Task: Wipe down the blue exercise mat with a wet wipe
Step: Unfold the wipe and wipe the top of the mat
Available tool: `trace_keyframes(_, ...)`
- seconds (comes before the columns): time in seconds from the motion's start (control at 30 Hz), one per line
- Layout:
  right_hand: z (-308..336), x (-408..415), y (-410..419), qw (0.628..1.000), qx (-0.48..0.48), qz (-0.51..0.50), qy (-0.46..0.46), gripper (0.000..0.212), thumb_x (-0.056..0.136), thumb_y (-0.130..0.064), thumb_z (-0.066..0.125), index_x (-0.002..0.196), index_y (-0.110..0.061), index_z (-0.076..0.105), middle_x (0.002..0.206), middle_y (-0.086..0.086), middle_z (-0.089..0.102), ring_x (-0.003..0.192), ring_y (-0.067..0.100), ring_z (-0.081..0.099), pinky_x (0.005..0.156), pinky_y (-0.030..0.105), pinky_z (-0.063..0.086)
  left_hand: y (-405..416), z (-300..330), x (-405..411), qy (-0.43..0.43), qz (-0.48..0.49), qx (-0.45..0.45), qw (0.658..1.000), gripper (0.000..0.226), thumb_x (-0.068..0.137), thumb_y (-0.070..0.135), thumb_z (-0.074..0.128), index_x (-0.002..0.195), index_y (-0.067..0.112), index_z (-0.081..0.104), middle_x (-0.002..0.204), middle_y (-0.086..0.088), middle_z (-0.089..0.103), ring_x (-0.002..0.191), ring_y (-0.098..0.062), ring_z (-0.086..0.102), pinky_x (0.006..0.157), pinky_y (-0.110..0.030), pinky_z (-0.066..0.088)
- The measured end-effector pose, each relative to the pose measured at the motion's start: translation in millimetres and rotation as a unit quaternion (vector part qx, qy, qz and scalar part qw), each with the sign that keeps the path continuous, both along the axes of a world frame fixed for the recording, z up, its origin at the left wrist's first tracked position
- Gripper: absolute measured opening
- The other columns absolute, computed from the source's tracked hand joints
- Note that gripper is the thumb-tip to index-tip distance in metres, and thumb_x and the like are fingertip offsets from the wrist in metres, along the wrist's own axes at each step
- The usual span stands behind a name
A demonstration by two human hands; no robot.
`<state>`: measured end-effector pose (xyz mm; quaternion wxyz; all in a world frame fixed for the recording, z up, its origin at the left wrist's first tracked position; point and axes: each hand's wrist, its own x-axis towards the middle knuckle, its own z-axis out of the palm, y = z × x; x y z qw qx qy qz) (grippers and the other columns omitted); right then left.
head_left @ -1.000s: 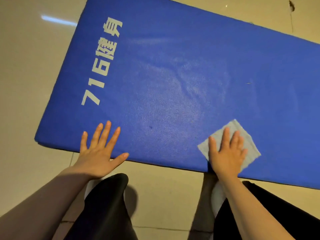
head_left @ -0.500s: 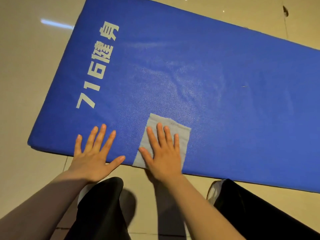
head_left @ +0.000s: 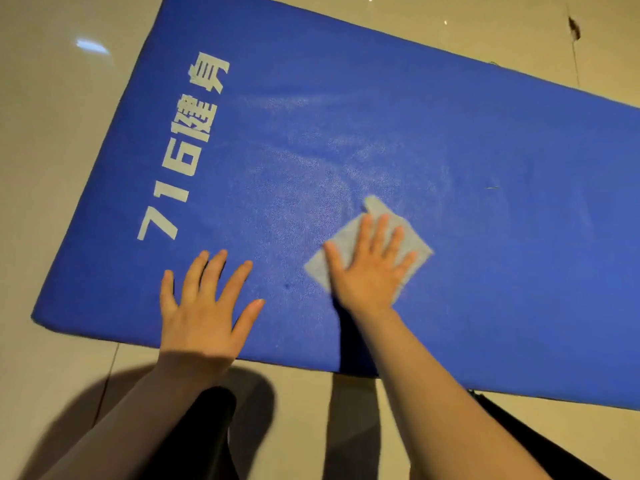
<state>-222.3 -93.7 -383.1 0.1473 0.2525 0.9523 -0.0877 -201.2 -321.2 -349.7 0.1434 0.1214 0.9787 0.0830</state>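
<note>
Since half a second ago the right hand has slid the wet wipe away from the mat's near edge, rightward and further onto the blue exercise mat. It presses the wipe flat with straight, spread fingers. The left hand lies open beside it, palm down on the mat near the white lettering. The mat rests on a glossy beige tiled floor; dark trouser legs show below.
</note>
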Motion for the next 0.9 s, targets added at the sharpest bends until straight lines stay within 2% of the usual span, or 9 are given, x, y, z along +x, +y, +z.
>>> trace_keyframes(0.1,0,-23,-38,0.982,-0.069,0.170,0.041,0.091,0.082,-0.075,0.007,0.156,-0.023,-0.002,0.162,-0.004,-0.014,0.148,0.026,-0.021,0.112,0.050,-0.024,8,-4,-21,-0.016,-0.011,0.003,1.000,0.070,0.099,0.061,0.009,0.141,0.022,0.050,0.147,-0.013,0.044,0.139,-0.032,0.029,0.102,-0.071,0.026)
trace_keyframes(0.23,-3,-37,14,0.948,-0.089,0.296,0.075,0.081,0.087,-0.071,0.020,0.155,-0.027,0.018,0.163,-0.002,0.008,0.151,0.020,-0.002,0.119,0.055,0.000,12,0,-44,-0.095,0.001,0.000,0.995,0.090,0.079,0.079,-0.016,0.153,0.038,0.017,0.162,-0.002,0.018,0.149,-0.025,0.007,0.106,-0.072,0.015)
trace_keyframes(0.3,-2,-34,63,0.978,-0.053,0.194,0.052,0.082,0.084,-0.075,0.014,0.154,-0.033,0.002,0.162,-0.007,-0.007,0.149,0.014,-0.011,0.119,0.050,-0.009,8,-2,-43,-0.108,0.002,-0.005,0.994,0.095,0.063,0.085,-0.028,0.147,0.045,-0.005,0.164,0.005,0.002,0.149,-0.020,-0.008,0.111,-0.068,0.007)
trace_keyframes(0.33,1,-30,88,0.993,-0.030,0.110,0.037,0.082,0.085,-0.076,0.013,0.153,-0.035,-0.004,0.161,-0.009,-0.013,0.149,0.014,-0.014,0.117,0.048,-0.013,6,-2,-43,-0.112,-0.007,-0.008,0.994,0.095,0.064,0.086,-0.026,0.146,0.045,-0.003,0.164,0.005,0.005,0.149,-0.020,-0.006,0.111,-0.068,0.009)
trace_keyframes(0.47,19,-13,164,0.976,-0.006,-0.218,0.006,0.079,0.095,-0.067,0.025,0.157,-0.025,0.000,0.165,0.003,-0.006,0.150,0.021,-0.010,0.117,0.051,-0.008,7,3,-50,-0.090,-0.018,-0.018,0.996,0.079,0.094,0.070,0.006,0.137,0.025,0.055,0.135,-0.009,0.057,0.128,-0.028,0.037,0.088,-0.072,0.041)
trace_keyframes(0.57,11,-22,149,0.965,-0.004,-0.263,0.011,0.077,0.097,-0.064,0.020,0.157,-0.021,-0.003,0.164,0.006,-0.008,0.150,0.028,-0.011,0.117,0.054,-0.009,18,7,-55,-0.053,0.000,0.010,0.999,0.076,0.098,0.063,0.011,0.130,0.015,0.061,0.117,-0.015,0.062,0.108,-0.037,0.053,0.089,-0.062,0.044)
trace_keyframes(0.73,-6,-63,55,0.999,0.017,-0.025,0.041,0.086,0.079,-0.071,-0.008,0.149,-0.021,-0.017,0.160,0.004,-0.020,0.147,0.031,-0.020,0.110,0.050,-0.024,36,4,-70,-0.012,0.003,0.035,0.999,0.071,0.099,0.058,0.013,0.133,0.014,0.057,0.127,-0.017,0.055,0.114,-0.039,0.051,0.093,-0.061,0.040)
trace_keyframes(0.8,-5,-79,12,0.992,-0.035,0.092,0.074,0.088,0.081,-0.070,-0.001,0.153,-0.020,-0.005,0.158,-0.001,-0.019,0.146,0.028,-0.021,0.110,0.049,-0.027,43,2,-83,0.005,-0.012,0.038,0.999,0.066,0.099,0.056,0.015,0.137,0.016,0.053,0.136,-0.018,0.048,0.125,-0.038,0.043,0.098,-0.063,0.035)
trace_keyframes(0.9,-4,-100,-15,0.959,-0.107,0.239,0.107,0.077,0.090,-0.063,0.018,0.154,-0.021,0.023,0.163,0.002,0.010,0.150,0.027,-0.001,0.117,0.052,-0.013,51,0,-114,0.014,0.000,0.062,0.998,0.066,0.097,0.056,0.021,0.143,0.015,0.046,0.147,-0.018,0.039,0.137,-0.039,0.032,0.108,-0.063,0.027)
